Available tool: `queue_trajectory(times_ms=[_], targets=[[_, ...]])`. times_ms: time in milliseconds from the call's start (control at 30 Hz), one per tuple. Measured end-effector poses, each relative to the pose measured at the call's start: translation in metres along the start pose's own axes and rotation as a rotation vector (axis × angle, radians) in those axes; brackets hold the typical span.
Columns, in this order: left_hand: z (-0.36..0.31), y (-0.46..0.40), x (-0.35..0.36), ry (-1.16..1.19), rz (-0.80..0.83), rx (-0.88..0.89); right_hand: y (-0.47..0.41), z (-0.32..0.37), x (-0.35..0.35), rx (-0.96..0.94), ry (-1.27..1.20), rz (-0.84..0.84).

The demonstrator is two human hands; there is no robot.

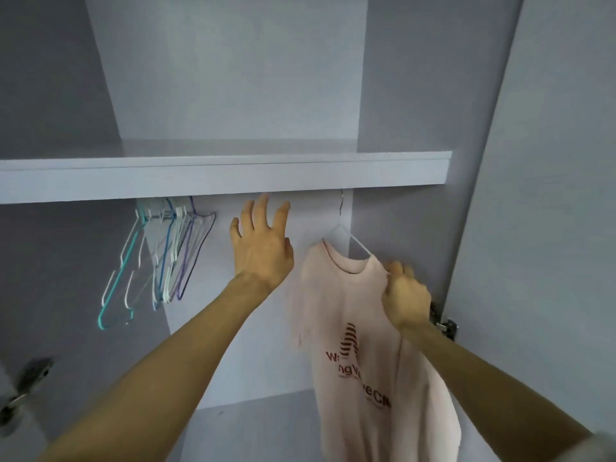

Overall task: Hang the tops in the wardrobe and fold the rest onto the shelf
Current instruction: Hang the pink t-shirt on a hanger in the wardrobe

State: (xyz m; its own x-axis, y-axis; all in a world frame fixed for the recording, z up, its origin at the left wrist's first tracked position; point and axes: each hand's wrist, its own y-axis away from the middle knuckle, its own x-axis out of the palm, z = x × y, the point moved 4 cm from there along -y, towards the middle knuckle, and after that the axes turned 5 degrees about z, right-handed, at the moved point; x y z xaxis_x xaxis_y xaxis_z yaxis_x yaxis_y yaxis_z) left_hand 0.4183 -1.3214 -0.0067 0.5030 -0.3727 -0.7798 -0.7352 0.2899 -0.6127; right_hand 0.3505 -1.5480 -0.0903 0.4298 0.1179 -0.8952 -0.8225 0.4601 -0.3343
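**Pink T-shirt on hanger, right side of wardrobe**

The pink T-shirt (360,345) hangs at centre right of the frame on a white wire hanger (353,243). The hanger's hook rises to the underside of the shelf (223,176); the rail itself is hidden behind the shelf edge, so seating of the hook cannot be confirmed. The garment drapes straight down, red print facing the camera.

The right hand (405,295) pinches the fabric at the shoulder beside the collar, fingers curled round it. This grip likely serves to settle the shoulder squarely on the hanger arm so the top does not slip off.

The left hand (261,241) is raised at frame centre, fingers spread and holding nothing, just beside the garment and below the shelf edge. It touches neither shirt nor hanger.

A cluster of empty hangers (160,258) in teal, white, blue and purple hangs at centre left, well apart from the shirt, leaving free rail space between. The shelf surface above shows no folded items.
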Motion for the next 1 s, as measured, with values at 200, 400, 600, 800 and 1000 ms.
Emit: queue_trajectory(times_ms=[200, 400, 600, 800, 1000], targets=[[-0.034, -0.050, 0.016, -0.194, -0.119, 0.140, -0.048, -0.009, 0.007, 0.085, -0.078, -0.119], [-0.031, -0.066, 0.054, -0.281, -0.300, 0.128, -0.102, -0.022, 0.032, 0.159, -0.249, -0.204], [-0.028, -0.079, 0.071, -0.288, -0.511, 0.170, -0.152, -0.029, 0.054, 0.173, -0.277, -0.196], [-0.026, -0.079, 0.071, -0.313, -0.505, 0.164, -0.151, -0.039, 0.078, 0.177, -0.262, -0.087], [-0.028, -0.068, 0.065, -0.313, -0.363, 0.139, -0.135, -0.048, 0.061, 0.139, -0.138, 0.051]])
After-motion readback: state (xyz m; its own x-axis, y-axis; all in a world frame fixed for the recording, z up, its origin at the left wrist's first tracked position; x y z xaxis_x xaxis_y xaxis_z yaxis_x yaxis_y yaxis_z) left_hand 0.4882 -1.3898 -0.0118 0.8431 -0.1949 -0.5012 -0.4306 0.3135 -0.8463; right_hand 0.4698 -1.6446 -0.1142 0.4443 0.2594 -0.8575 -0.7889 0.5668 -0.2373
